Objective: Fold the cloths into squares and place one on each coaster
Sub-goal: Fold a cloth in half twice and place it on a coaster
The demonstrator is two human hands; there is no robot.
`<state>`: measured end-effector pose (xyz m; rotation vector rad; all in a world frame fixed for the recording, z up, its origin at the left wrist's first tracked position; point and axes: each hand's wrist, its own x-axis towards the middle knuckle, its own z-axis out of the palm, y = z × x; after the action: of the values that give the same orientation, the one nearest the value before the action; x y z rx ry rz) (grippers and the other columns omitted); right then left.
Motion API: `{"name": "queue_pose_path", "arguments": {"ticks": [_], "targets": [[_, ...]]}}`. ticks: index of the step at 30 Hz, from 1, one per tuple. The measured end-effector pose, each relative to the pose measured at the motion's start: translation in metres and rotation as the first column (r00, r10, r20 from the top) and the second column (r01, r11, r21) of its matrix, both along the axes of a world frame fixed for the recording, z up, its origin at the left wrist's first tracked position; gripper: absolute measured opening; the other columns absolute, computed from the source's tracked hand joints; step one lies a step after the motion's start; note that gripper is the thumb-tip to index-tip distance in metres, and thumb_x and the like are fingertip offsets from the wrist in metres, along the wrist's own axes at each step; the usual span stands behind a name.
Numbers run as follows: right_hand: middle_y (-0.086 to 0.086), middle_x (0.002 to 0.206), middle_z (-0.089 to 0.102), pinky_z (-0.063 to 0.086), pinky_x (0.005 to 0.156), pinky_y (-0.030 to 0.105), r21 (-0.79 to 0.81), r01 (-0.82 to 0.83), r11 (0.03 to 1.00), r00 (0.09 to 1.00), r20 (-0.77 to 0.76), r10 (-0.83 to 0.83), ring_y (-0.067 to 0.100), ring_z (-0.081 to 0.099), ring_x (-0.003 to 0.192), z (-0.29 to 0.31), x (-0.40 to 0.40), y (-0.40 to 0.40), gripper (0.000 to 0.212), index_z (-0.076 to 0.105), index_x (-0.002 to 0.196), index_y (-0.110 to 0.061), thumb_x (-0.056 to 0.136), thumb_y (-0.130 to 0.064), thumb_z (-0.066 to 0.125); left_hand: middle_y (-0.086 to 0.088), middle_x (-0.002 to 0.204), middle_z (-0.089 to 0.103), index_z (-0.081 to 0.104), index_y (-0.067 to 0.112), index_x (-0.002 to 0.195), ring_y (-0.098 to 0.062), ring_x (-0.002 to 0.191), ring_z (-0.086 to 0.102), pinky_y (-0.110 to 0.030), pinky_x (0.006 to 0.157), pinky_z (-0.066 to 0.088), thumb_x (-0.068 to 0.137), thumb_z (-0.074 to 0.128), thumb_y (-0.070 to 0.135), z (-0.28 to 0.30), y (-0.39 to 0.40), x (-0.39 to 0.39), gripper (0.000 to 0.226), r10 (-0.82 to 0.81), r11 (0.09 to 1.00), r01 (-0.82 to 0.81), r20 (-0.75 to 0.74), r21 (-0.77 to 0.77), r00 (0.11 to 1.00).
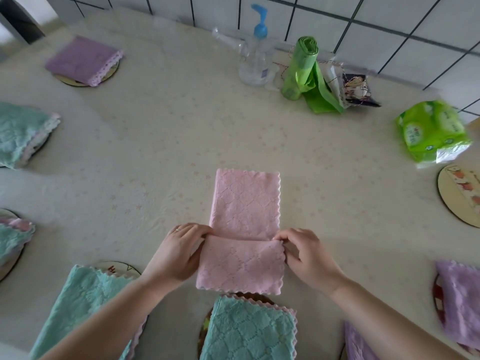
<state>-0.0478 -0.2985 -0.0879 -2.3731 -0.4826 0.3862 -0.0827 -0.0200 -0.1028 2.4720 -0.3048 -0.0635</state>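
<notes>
A pink cloth (244, 203) lies as a long strip in the middle of the table, its near end turned over toward me. My left hand (176, 253) pinches the fold's left corner and my right hand (304, 255) pinches its right corner. Folded cloths sit on coasters all round: purple (83, 59) at the far left, teal (20, 133) at the left, teal (249, 331) right in front of me, teal (78, 305) at the near left, purple (459, 297) at the near right. One round coaster (459, 196) at the right is bare.
Along the tiled back wall stand a clear pump bottle (255, 58), a green bag roll (304, 71) and a small dark packet (359, 90). A green tissue pack (433, 131) lies at the right. Another teal cloth (13, 242) sits at the left edge.
</notes>
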Motion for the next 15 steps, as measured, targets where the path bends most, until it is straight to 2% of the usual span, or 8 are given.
{"name": "queue_pose_path", "arguments": {"ticks": [2, 4, 6, 8, 9, 11, 15], "targets": [[-0.022, 0.083, 0.065, 0.046, 0.069, 0.016, 0.078, 0.108, 0.991, 0.987, -0.128, -0.097, 0.001, 0.06, 0.08, 0.006, -0.003, 0.004, 0.024, 0.063, 0.088, -0.03, 0.082, -0.007, 0.06, 0.019, 0.101, 0.06, 0.06, 0.025, 0.107, -0.001, 0.095, 0.053, -0.017, 0.081, 0.042, 0.081, 0.052, 0.022, 0.006, -0.004, -0.004, 0.028, 0.099, 0.991, -0.107, -0.092, -0.081, 0.991], [-0.017, 0.081, 0.068, 0.046, 0.067, 0.017, 0.117, 0.228, 0.967, 0.953, -0.232, -0.197, 0.001, 0.061, 0.076, 0.011, 0.002, 0.008, 0.028, 0.061, 0.084, -0.036, 0.083, -0.008, 0.059, 0.026, 0.104, 0.061, 0.057, 0.033, 0.107, 0.003, 0.096, 0.056, -0.014, 0.081, 0.043, 0.077, 0.062, 0.004, 0.013, -0.011, -0.001, 0.042, 0.154, 0.959, -0.194, -0.192, -0.209, 0.969], [-0.013, 0.076, 0.068, 0.046, 0.067, 0.022, 0.136, 0.309, 0.941, 0.923, -0.28, -0.263, 0.005, 0.061, 0.072, 0.009, 0.012, 0.013, 0.031, 0.061, 0.078, -0.036, 0.083, -0.006, 0.057, 0.021, 0.101, 0.065, 0.055, 0.037, 0.102, 0.007, 0.094, 0.058, -0.01, 0.078, 0.044, 0.074, 0.062, -0.007, 0.022, -0.02, 0.009, 0.052, 0.2, 0.893, -0.274, -0.232, -0.357, 0.952], [-0.013, 0.065, 0.066, 0.044, 0.062, 0.028, 0.157, 0.427, 0.89, 0.864, -0.362, -0.35, 0.008, 0.057, 0.064, 0.005, 0.023, 0.02, 0.033, 0.063, 0.067, -0.033, 0.081, -0.004, 0.056, 0.014, 0.094, 0.066, 0.055, 0.035, 0.1, 0.006, 0.088, 0.059, -0.014, 0.072, 0.044, 0.079, 0.056, -0.007, 0.029, -0.03, 0.027, 0.046, 0.288, 0.803, -0.409, -0.32, -0.433, 0.903], [-0.013, 0.057, 0.063, 0.04, 0.057, 0.028, 0.144, 0.478, 0.866, 0.828, -0.403, -0.39, 0.007, 0.053, 0.058, 0.002, 0.03, 0.022, 0.031, 0.062, 0.061, -0.031, 0.079, -0.006, 0.056, 0.014, 0.092, 0.064, 0.056, 0.031, 0.1, 0.003, 0.084, 0.059, -0.018, 0.068, 0.044, 0.081, 0.052, -0.004, 0.03, -0.034, 0.036, 0.04, 0.318, 0.771, -0.473, -0.385, -0.427, 0.866], [-0.011, 0.049, 0.054, 0.035, 0.052, 0.024, 0.093, 0.505, 0.858, 0.788, -0.455, -0.414, 0.005, 0.047, 0.052, -0.001, 0.04, 0.024, 0.026, 0.057, 0.055, -0.024, 0.08, -0.018, 0.058, 0.01, 0.088, 0.063, 0.056, 0.023, 0.102, -0.009, 0.081, 0.059, -0.022, 0.062, 0.042, 0.084, 0.046, 0.002, 0.024, -0.037, 0.051, 0.03, 0.335, 0.768, -0.524, -0.467, -0.368, 0.818], [-0.004, 0.058, 0.059, 0.041, 0.062, 0.028, 0.04, 0.539, 0.841, 0.739, -0.503, -0.449, 0.016, 0.055, 0.06, -0.006, 0.048, 0.026, 0.021, 0.063, 0.066, -0.02, 0.086, -0.023, 0.057, 0.009, 0.095, 0.066, 0.052, 0.025, 0.116, -0.014, 0.078, 0.061, -0.027, 0.058, 0.042, 0.088, 0.041, 0.008, 0.013, -0.034, 0.064, 0.035, 0.354, 0.736, -0.596, -0.568, -0.321, 0.743]]}}
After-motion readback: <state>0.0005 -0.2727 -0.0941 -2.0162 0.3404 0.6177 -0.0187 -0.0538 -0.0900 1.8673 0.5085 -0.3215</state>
